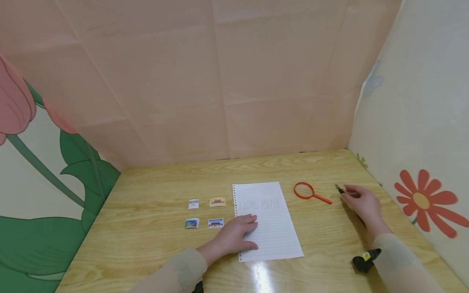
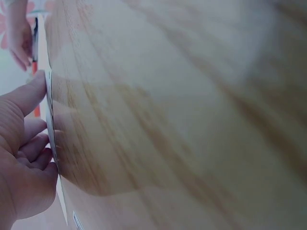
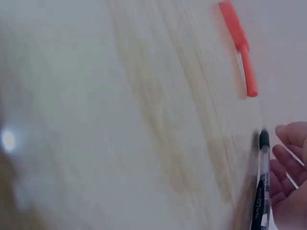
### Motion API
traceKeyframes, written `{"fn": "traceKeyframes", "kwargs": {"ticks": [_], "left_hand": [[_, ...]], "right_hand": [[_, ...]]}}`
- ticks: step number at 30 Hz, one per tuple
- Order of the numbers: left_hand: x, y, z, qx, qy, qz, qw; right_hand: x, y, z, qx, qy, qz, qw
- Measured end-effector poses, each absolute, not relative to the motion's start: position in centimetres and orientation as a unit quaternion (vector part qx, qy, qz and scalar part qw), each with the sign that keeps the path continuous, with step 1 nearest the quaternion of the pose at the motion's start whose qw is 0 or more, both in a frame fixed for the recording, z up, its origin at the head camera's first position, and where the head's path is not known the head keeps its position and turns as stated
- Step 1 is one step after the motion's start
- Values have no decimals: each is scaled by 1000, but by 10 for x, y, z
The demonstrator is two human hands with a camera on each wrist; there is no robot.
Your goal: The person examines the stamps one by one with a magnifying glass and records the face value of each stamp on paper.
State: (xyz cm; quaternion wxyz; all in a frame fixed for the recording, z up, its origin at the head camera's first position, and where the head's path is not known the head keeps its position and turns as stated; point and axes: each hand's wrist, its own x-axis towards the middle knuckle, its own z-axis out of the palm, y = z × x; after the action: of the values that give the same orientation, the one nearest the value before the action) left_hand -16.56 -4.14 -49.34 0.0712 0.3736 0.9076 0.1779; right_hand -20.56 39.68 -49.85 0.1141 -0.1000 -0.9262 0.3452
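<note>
My left hand point(image 1: 238, 234) rests on the lower left part of a lined sheet of paper point(image 1: 269, 234), its fingers pointing right across it. Faint handwriting runs along the sheet's upper part. At the right, my right hand point(image 1: 364, 203) is beside a pen point(image 1: 341, 190), whose dark tip points away to the left. In the right wrist view the pen point(image 3: 262, 184) lies along the tabletop, close to my loosely bent fingers point(image 3: 288, 160); they do not wrap around it. A red magnifying glass point(image 1: 322, 198) lies between the sheet and my right hand.
Left of the sheet lie several small stamp-like pictures, among them a yellow one point(image 1: 218, 202) and a blue one point(image 1: 215, 223). The wooden table point(image 1: 146, 240) meets a pink backdrop point(image 1: 220, 101) behind and a flower-printed wall point(image 1: 410, 134) at the right.
</note>
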Motion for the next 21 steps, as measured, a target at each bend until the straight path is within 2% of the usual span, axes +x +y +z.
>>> {"fn": "traceKeyframes", "kwargs": {"ticks": [8, 14, 21], "left_hand": [[-165, -42, -493, 372, 908, 177, 71], [-165, -42, -494, 373, 906, 184, 74], [-166, -41, -493, 367, 908, 185, 83]], "right_hand": [[-206, 379, -487, -6, -926, 355, 131], [-207, 365, -483, 64, -925, 366, 78], [-212, 358, -491, 83, -928, 360, 48]]}}
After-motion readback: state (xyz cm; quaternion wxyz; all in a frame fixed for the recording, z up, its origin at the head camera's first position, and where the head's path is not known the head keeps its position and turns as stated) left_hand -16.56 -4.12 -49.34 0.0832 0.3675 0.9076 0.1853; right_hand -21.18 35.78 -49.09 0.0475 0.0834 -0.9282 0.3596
